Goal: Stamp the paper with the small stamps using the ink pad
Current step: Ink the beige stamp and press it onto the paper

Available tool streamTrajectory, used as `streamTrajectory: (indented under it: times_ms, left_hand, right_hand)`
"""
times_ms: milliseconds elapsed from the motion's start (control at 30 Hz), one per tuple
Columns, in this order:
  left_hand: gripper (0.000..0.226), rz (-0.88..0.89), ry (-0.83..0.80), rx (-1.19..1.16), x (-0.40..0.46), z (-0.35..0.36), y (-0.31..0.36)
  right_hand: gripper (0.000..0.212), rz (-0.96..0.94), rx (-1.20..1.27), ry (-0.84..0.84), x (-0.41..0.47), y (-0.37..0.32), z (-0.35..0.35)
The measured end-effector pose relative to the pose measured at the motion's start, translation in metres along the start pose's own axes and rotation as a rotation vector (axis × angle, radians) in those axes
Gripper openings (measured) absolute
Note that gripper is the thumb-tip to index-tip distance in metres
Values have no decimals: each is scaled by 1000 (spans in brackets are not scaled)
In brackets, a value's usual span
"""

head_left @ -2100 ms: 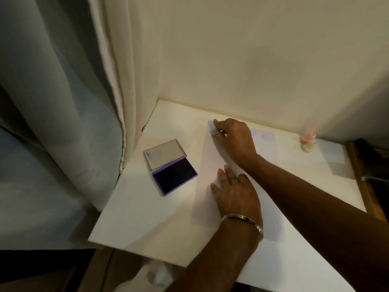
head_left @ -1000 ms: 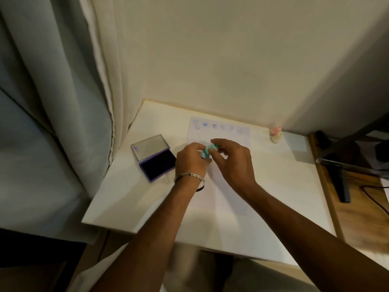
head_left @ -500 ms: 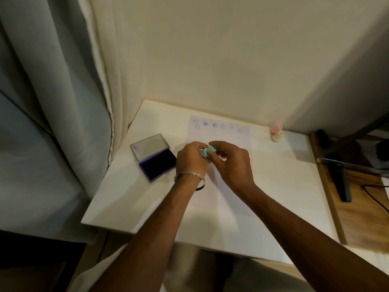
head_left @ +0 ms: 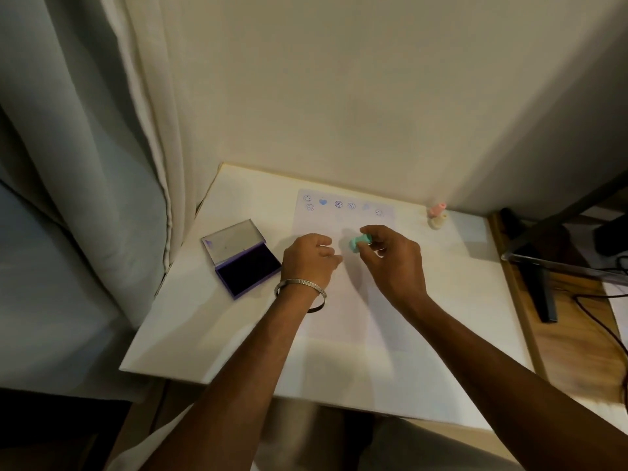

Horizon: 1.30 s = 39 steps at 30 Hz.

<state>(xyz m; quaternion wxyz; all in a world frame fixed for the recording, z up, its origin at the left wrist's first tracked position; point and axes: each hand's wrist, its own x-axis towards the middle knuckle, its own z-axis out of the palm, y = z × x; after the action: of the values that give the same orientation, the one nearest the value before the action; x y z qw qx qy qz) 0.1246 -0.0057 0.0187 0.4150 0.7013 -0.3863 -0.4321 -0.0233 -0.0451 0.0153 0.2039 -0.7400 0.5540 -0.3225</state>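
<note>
Home desk corner: white table (head_left: 238, 334) against plain wall (head_left: 339, 96), curtain (head_left: 85, 147) at left edge, cables (head_left: 608, 321) at right.

Dim warm light, soft shadows, wide-angle bending at edges.

Head-worn view, steeply down, close
</note>
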Motion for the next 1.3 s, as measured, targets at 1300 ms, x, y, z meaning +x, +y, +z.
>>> streamTrajectory:
  times_ms: [1300]
  left_hand:
    - [16,140,-28,81,-2,23,12]
  right_hand:
    - [23,249,-450,120,88,98,-64]
